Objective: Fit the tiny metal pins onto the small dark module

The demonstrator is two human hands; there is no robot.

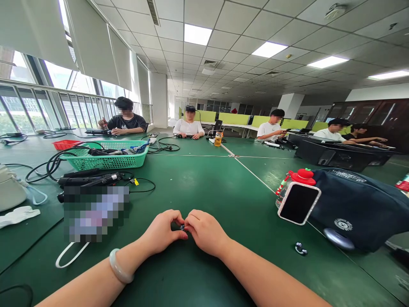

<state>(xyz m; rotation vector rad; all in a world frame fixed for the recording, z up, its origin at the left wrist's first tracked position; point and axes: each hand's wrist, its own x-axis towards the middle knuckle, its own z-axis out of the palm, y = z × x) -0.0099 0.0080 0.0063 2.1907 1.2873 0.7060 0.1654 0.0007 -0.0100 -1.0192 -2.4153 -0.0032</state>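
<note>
The basket (104, 161) stood at the left, its walls probably there to keep the loose gear (116, 152) together. Nearer the middle of the bench (191, 181), the left hand (162, 230) angled inward, a bangle (120, 266) above its wrist, thumb and forefinger curved into a near ring with a small dark piece (182, 227) between their tips; so slight a thing likely called for a fingertip hold. The right hand (204, 232) faced it, back upward, fingers curled in against the same spot; whether they gripped the piece or only steadied it could not be told. Farther right, the phone (299, 204) leaned on the bottle (302, 177), seemingly as a prop, a dark clip (300, 248) lying near it.
</note>
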